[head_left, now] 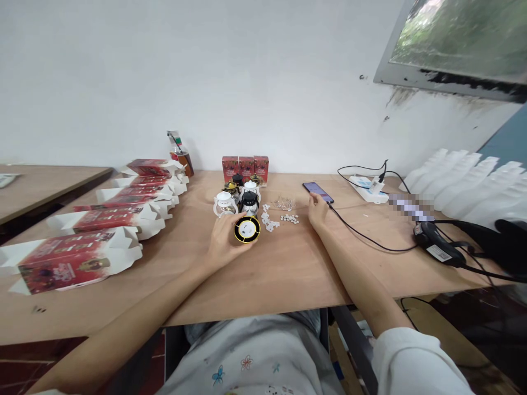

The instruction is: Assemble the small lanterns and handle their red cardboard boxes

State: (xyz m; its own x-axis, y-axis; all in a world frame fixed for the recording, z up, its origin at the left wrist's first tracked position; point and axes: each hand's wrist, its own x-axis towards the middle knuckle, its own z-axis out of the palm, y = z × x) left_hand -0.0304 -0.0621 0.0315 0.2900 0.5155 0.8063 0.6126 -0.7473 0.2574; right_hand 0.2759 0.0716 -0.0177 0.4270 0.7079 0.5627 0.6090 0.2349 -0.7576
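My left hand (222,237) grips a small lantern (247,230), its round base turned up toward me. The base has a black rim edged in yellow and a white centre. Just beyond stand several other small lanterns, among them a white lantern (225,204) and a black lantern (249,201). My right hand (317,211) is closed by the near edge of a phone (319,192); whatever its fingers pinch, if anything, is hidden. Between the hands lie white plastic tabs (269,224), round silvery discs (290,219) and a pile of tiny shiny parts (285,203).
Red printed cartons (66,260) with open flaps lie in a row on the left. Small red boxes (246,168) stand near the wall. To the right are a power strip (368,189), a black strapped device (439,244), cables and white foam sleeves (465,181).
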